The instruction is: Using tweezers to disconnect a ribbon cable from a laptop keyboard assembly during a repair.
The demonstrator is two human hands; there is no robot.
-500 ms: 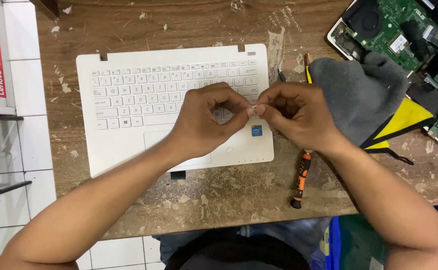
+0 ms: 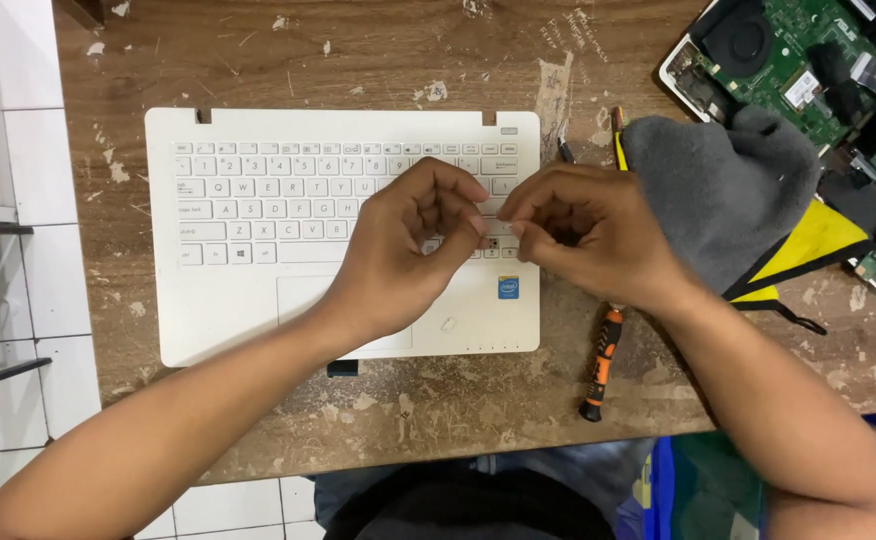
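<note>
Both hands curled over the white laptop keyboard (image 2: 288, 230) on the tabletop (image 2: 438, 60): left hand (image 2: 413, 250) and right hand (image 2: 583, 235) with fingertips pinched together near the right-side keys, anything pinched too small to tell. Best kept low, gentle, fingertips steady. Keyboard long axis left-right, hinge edge pointing away. Orange screwdriver (image 2: 600, 365) just beside.

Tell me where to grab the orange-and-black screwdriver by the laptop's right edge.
Take the screwdriver by its orange and black handle, probably from the table's near edge. It lies flat, roughly upright in the picture, with its black butt toward the near edge. The right hand covers its far end, and the white keyboard deck crowds its left side.
</note>
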